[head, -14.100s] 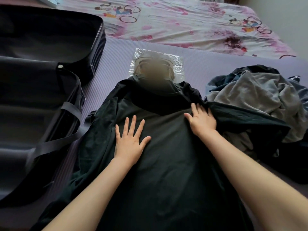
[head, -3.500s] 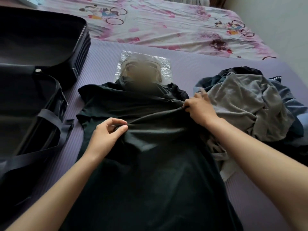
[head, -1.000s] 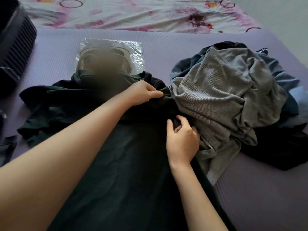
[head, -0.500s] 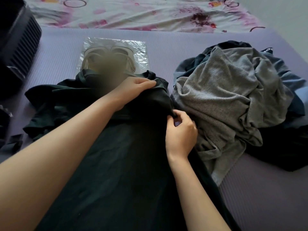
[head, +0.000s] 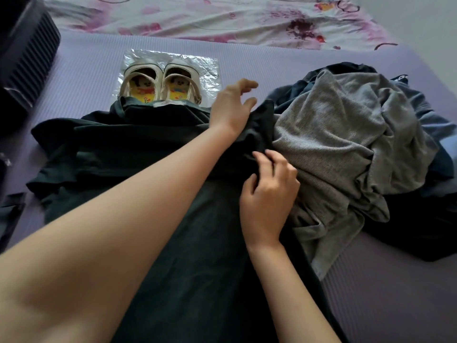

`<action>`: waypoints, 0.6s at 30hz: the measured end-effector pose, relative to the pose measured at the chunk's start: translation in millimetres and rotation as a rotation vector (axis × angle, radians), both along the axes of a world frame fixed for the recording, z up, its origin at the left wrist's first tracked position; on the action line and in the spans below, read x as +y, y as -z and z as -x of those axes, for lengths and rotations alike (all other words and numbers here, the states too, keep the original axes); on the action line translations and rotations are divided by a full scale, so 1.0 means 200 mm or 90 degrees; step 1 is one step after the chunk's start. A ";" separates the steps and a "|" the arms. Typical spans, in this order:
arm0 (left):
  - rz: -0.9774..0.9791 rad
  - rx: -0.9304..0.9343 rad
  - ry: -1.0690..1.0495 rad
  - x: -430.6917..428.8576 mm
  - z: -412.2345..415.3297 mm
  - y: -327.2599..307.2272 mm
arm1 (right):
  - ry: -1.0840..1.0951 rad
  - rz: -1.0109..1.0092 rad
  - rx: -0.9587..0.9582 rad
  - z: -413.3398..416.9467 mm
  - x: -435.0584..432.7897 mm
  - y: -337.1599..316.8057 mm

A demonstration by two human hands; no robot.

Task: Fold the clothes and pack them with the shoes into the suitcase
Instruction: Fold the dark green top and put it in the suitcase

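Note:
A dark green garment (head: 153, 174) lies spread on the purple mat (head: 385, 300), its collar end over the heels of a pair of white shoes (head: 160, 82) with cartoon insoles. My left hand (head: 232, 105) hovers over the garment's right shoulder, fingers spread and holding nothing. Lower down, my right hand (head: 268, 194) has its fingers loosely curled, fingertips touching a fold at the garment's right edge. The black suitcase (head: 24, 45) shows only at the left edge.
A heap of unfolded clothes, with a grey top (head: 333, 144) on it, lies to the right against the dark garment. The shoes stand on a clear plastic bag (head: 207, 68). A floral bed sheet (head: 222, 18) runs along the back. A suitcase strap (head: 11, 211) lies lower left.
My left hand has let go of the garment's shoulder and lifted with fingers spread. My right hand has loosened its pinch on the edge. The view has shifted slightly.

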State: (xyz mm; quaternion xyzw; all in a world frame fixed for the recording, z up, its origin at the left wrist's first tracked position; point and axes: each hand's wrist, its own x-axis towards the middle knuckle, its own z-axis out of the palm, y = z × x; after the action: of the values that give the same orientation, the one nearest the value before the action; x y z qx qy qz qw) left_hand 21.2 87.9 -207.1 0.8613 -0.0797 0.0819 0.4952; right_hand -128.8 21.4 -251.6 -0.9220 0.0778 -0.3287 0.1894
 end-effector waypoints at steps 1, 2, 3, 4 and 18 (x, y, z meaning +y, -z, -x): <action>-0.022 -0.034 -0.013 0.04 0.02 0.01 | -0.056 0.040 0.018 0.00 0.01 0.01; -0.039 -0.063 -0.012 0.08 0.06 0.02 | -0.102 0.080 0.051 -0.01 0.01 0.03; -0.053 -0.093 0.000 0.12 0.11 0.04 | -0.126 0.118 0.094 -0.03 0.01 0.06; -0.075 -0.119 0.013 0.17 0.16 0.06 | -0.132 0.155 0.145 -0.05 0.01 0.07; -0.525 0.023 -0.100 0.85 0.60 0.36 | -0.169 0.272 0.397 -0.24 0.04 -0.01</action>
State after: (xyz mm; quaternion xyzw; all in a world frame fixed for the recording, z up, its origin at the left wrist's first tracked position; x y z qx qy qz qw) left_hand -99.3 258.4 -279.2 0.9920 -0.0312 0.0657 0.1028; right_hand -80.1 29.1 -249.6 -0.9982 -0.0581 -0.0147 0.0018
